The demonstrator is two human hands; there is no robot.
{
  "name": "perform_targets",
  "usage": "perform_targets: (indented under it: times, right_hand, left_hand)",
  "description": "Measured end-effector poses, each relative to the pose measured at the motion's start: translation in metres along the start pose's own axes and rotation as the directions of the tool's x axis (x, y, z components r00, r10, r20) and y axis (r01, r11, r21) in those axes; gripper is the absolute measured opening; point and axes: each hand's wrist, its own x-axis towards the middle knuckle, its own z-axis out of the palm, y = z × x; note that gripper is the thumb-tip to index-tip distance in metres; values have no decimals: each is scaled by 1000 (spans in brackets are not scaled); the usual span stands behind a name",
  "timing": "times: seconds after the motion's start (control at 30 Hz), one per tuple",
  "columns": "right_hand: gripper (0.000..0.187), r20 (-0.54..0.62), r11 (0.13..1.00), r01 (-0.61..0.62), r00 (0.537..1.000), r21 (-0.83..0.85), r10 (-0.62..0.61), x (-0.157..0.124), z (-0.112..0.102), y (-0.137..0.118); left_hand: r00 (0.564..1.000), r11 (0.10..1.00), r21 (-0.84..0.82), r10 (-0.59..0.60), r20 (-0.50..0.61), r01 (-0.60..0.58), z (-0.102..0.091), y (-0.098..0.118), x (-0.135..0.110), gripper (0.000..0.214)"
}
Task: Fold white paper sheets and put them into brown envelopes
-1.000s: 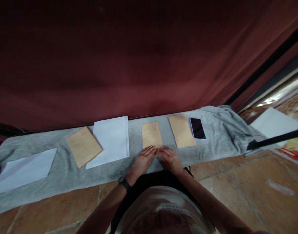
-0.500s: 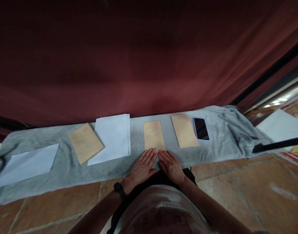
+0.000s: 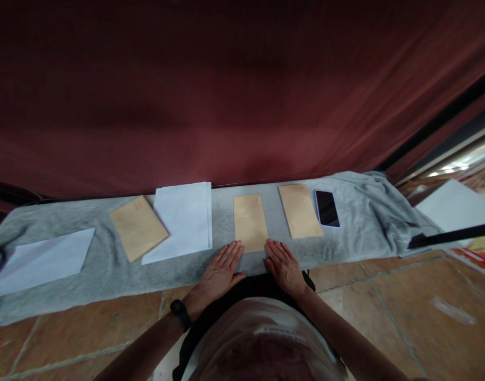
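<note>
Directly in front of me a tan envelope point(image 3: 250, 221) lies flat on the grey cloth, a small reddish print near its far right corner. My left hand point(image 3: 222, 267) rests palm down by its near left corner, fingers stretched out. At the near right corner my right hand point(image 3: 285, 265) lies flat too, fingers extended, the tips touching or just beside the edge. Neither hand grips anything. To the right lie more tan envelopes point(image 3: 301, 211), seemingly a small stack, with a phone point(image 3: 327, 208) beside them.
Grey cloth point(image 3: 119, 280) covers a narrow surface against a dark red fabric wall point(image 3: 234, 106). On the left are white paper sheets point(image 3: 182, 222), a thicker stack of tan envelopes point(image 3: 139, 227) overlapping them, and another white sheet point(image 3: 44, 260). A black bar point(image 3: 452, 235) juts in from the right.
My hands have moved apart, the left one leftward and the right one rightward, uncovering the near edge of the middle envelope. The envelope stays in about the same place.
</note>
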Motion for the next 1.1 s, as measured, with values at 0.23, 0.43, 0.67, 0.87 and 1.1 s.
perform_targets:
  times: [0.23,0.43,0.67,0.87,1.1]
  right_hand:
    - [50,-7,1000,-11,1000,-23,11,2,2,-8]
    - [50,71,994,102,992,37,-104,12,6,-20]
    - [49,18,1000,28,999,2,-28,10,10,-23]
    - [50,-10,1000,-8,1000,-17,8,12,10,-27]
    - [53,-14,1000,-21,1000,-22,21,21,16,-27]
  left_hand:
    - [997,998,-10,-64,-36,63,7,24,10,73]
    - [996,996,-46,-80,-49,78,15,43,21,67]
    - [953,950,-122,-297,-68,287,12,35,15,48]
    - [840,762,-469,-537,-72,447,19,33,32,47]
    - [655,253,-865,-748,108,433,20,16,57,62]
